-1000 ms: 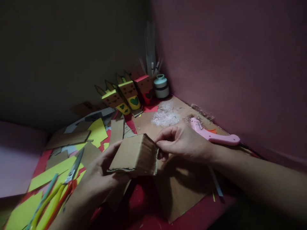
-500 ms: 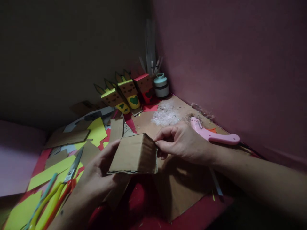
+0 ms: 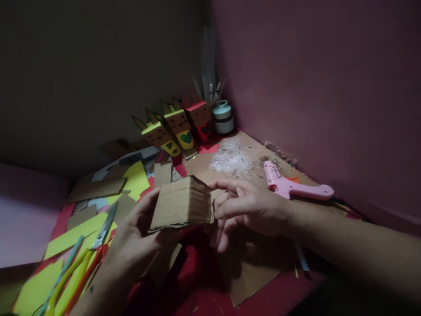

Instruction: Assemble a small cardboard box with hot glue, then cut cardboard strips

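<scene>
Yellow paper sheet (image 3: pixel 36 285) at far left, lying on the red surface (image 3: pixel 197 285). Next, scissors (image 3: pixel 99 240) with yellow and red-orange handles, resting across paper scraps. Left hand (image 3: pixel 140 232): grip wrapped around left side of folded cardboard box (image 3: pixel 182 202), thumb below, holding it tilted above the surface, roughly mid-view. Behind, standing in a row: yellow-topped eared figure (image 3: pixel 154 132), second one like it, red-topped figure (image 3: pixel 199 116), then mint-topped jar (image 3: pixel 223 115). Right hand (image 3: pixel 241 204): fingers loosely curled at box's right edge; pinching or just touching, cannot tell. Farther right, pink hot glue gun (image 3: pixel 297 189), lying down, not held. Step in hand, judging by pose: handling or checking the raw right edge. Next move likely calls for steady left grip, light right fingertips, no crushing of walls.
</scene>
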`<state>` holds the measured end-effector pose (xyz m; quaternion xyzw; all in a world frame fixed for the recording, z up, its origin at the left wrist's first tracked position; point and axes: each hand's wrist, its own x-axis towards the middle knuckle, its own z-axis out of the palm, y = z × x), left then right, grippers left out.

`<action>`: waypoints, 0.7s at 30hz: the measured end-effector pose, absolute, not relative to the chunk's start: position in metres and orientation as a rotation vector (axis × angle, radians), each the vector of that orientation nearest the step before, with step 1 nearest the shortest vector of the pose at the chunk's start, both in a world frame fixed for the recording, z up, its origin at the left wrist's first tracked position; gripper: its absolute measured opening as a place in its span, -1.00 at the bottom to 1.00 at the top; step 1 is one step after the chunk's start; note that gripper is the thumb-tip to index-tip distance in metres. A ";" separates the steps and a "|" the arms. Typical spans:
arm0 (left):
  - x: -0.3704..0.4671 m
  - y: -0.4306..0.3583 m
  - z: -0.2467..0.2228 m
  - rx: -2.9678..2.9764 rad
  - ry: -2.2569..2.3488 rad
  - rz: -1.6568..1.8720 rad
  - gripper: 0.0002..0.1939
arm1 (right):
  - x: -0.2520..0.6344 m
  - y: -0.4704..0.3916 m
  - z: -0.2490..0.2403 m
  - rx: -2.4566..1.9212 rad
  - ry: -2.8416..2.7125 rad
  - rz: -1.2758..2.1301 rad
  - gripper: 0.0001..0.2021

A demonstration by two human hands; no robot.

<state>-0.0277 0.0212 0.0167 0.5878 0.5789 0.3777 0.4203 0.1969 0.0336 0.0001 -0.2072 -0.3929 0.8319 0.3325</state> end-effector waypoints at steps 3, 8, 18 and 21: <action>-0.027 0.022 0.016 1.477 1.472 0.996 -0.29 | 0.195 0.032 -0.003 -0.506 -1.019 2.218 -0.42; -0.027 0.022 0.013 1.524 1.449 0.997 -0.33 | 0.194 0.033 -0.008 -0.464 -1.020 2.202 -0.40; -0.018 0.015 0.020 1.499 1.491 0.945 -0.32 | 0.196 0.033 -0.006 -0.510 -1.017 2.196 -0.36; -0.018 0.015 0.019 1.493 1.486 0.953 -0.31 | 0.196 0.033 -0.005 -0.514 -1.044 2.173 -0.37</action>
